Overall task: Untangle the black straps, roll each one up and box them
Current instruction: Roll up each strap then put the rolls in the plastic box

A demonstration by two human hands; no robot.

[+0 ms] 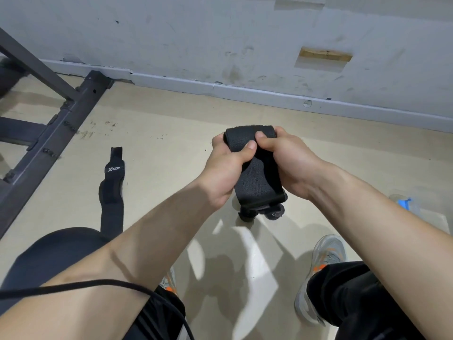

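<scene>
Gripping a wide black strap (257,177) from both sides, the left hand (224,168) and the right hand (289,163) are meeting in mid-air above the beige floor (159,148), out in front of the person's knees. Both forearms are reaching forward and converging, with the wrists bending slightly inward. The left thumb is pressing on the strap's face and the right thumb is lying just beside it, while the fingers of both hands are curling round the strap's upper fold. The strap's lower end is hanging bunched below the hands. A second black strap (111,192), marked XTEP, is lying stretched on the floor to the left, near a dark metal frame (61,114). Grey-and-orange sneakers (323,266) are resting on the floor below.
</scene>
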